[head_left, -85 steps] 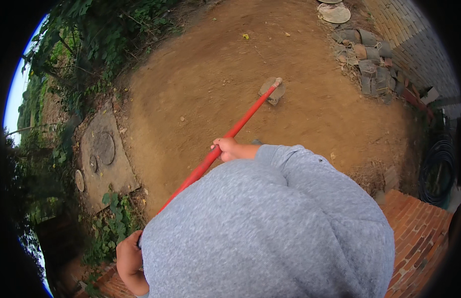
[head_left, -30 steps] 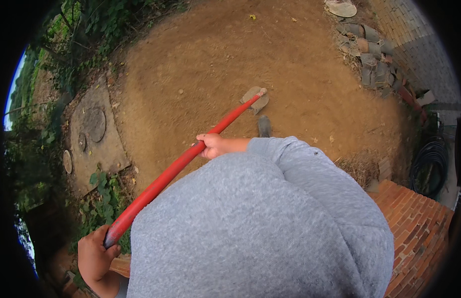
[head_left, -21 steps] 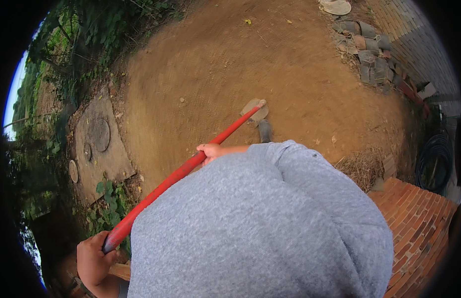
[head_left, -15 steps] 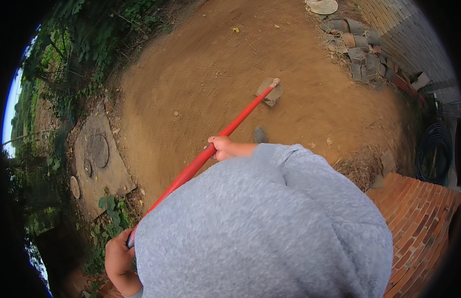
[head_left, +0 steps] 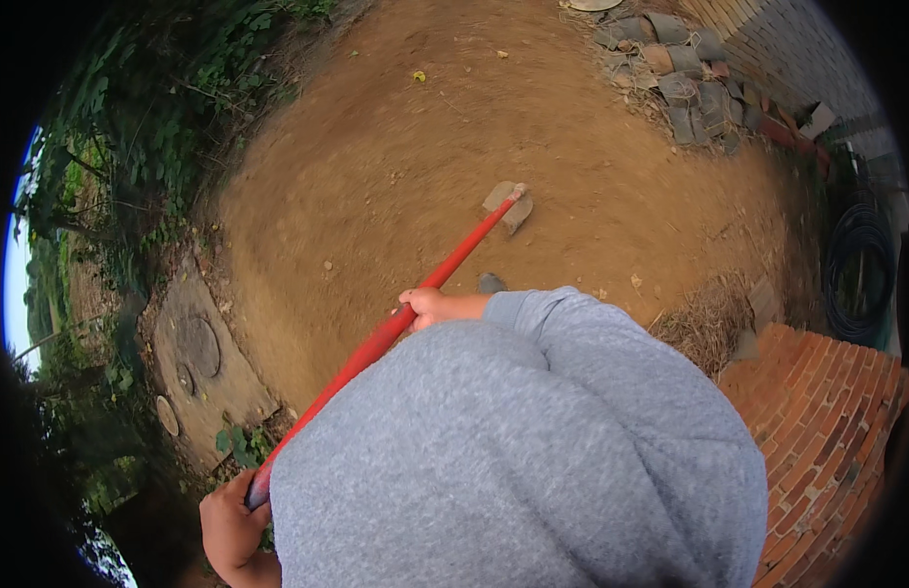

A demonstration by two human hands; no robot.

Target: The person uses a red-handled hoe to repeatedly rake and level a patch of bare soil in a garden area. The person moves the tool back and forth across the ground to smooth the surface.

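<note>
A hoe with a long red handle (head_left: pixel 361 358) slants from the lower left up to the middle of the view. Its flat, dirt-covered blade (head_left: pixel 516 215) is down at the brown soil ahead of me. My right hand (head_left: pixel 427 308) wraps round the handle about midway, its arm in a grey sleeve crossing my body. At the lower left, my left hand (head_left: pixel 231 524) is closed round the handle's butt end. The grey tip of a shoe (head_left: pixel 491 283) shows just beyond my right wrist.
Bare soil (head_left: pixel 366 186) spreads ahead. Leafy bushes (head_left: pixel 131 118) line the left, above a concrete slab (head_left: pixel 214 377) with round lids. Stacked roof tiles (head_left: pixel 685 83) lie by a brick wall at the far right. A coiled black hose (head_left: pixel 859 269) and brick paving (head_left: pixel 827 421) are at the right.
The hoe's blade has come slightly nearer to me and to the left, with both hands still on the handle. My view has turned a little, shifting the tiles to the left.
</note>
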